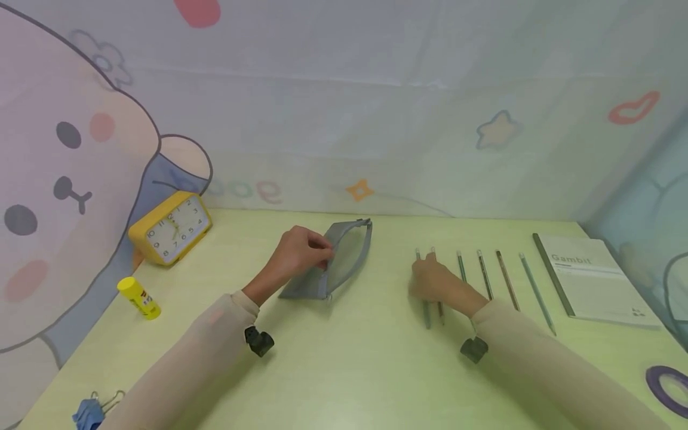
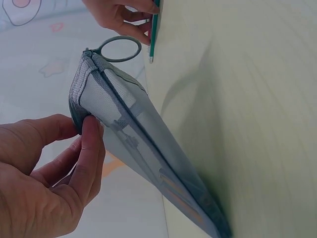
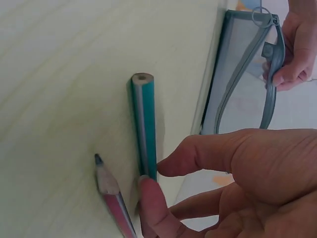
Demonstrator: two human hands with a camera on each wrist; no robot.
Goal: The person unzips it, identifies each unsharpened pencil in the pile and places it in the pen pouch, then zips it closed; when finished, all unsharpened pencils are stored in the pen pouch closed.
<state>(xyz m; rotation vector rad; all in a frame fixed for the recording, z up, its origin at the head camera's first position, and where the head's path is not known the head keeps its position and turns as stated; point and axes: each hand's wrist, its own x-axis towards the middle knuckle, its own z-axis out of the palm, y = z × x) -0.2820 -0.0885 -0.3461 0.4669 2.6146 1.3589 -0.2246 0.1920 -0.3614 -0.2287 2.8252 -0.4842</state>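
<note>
My left hand (image 1: 298, 254) pinches the upper edge of a grey mesh zip pouch (image 1: 306, 285), which stands with its mouth gaping to the right. In the left wrist view, thumb and fingers grip the pouch's zipped rim (image 2: 79, 99); a ring-shaped pull hangs at its corner. Over to the right, my right hand (image 1: 441, 283) is down at the tabletop. Its thumb and a finger pinch a green pencil (image 3: 144, 124) from both sides; the blunt end shows. Just beside it lies a red pencil (image 3: 118, 206) with a sharpened tip, apart from the fingers.
Several more pencils (image 1: 537, 292) lie in a row right of my right hand, then a notebook (image 1: 602, 280) and a purple tape roll (image 1: 654, 385). On the left are a yellow clock (image 1: 147, 230), a glue stick (image 1: 140, 298) and blue binder clips (image 1: 88, 413). A printed cloth (image 1: 344, 119) hangs behind.
</note>
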